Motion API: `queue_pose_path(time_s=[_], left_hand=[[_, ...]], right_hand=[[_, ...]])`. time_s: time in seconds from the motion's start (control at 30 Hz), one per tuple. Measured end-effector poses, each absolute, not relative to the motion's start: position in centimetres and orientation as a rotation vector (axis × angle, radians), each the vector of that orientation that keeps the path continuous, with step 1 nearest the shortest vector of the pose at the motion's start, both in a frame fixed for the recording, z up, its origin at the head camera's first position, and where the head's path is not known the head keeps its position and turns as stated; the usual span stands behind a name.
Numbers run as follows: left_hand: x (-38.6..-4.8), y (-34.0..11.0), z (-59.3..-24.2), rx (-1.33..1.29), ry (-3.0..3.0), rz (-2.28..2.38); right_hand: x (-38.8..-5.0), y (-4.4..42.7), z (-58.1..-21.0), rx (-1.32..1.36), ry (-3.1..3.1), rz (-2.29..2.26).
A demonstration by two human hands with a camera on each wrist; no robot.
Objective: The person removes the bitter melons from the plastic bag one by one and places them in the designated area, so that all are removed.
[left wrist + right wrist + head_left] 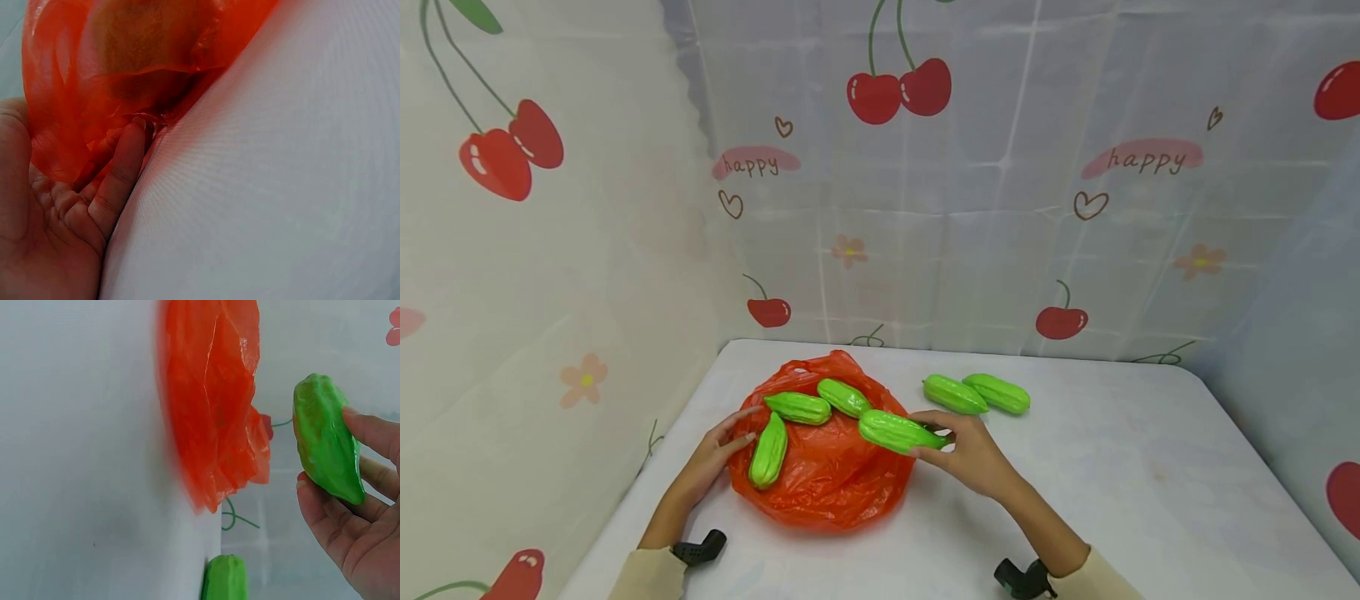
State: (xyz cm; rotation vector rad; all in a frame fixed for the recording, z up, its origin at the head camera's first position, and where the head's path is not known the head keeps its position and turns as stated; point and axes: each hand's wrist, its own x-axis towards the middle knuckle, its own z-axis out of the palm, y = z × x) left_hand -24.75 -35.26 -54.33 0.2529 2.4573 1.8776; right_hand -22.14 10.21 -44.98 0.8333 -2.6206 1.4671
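Note:
My right hand (966, 450) holds a bright green ridged gourd (895, 431) between thumb and fingers, above the right rim of a red plastic bag (827, 492). In the right wrist view the held gourd (326, 437) is plainly apart from the bag (212, 406). Three similar gourds lie on or in the bag: one at the left (768, 452), one behind it (799, 407) and one near the back (844, 398). At the bag's left side my left hand (711, 458) grips the plastic; in the left wrist view the film (62, 144) covers some of its fingers.
Two more green gourds, one at the left (955, 394) and one at the right (997, 392), lie side by side on the white table (1075, 467) behind my right hand. A cherry-printed curtain (970, 208) hangs behind the table and along its sides.

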Motion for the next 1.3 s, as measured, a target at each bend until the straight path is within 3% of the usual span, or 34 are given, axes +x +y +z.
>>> queue_pose_path(time_s=[1.3], left_hand=[[-24.6,-35.1,-54.0,0.199,2.457,1.855]], right_hand=[[-25.6,15.0,-47.4,0.608,-2.611,1.383]])
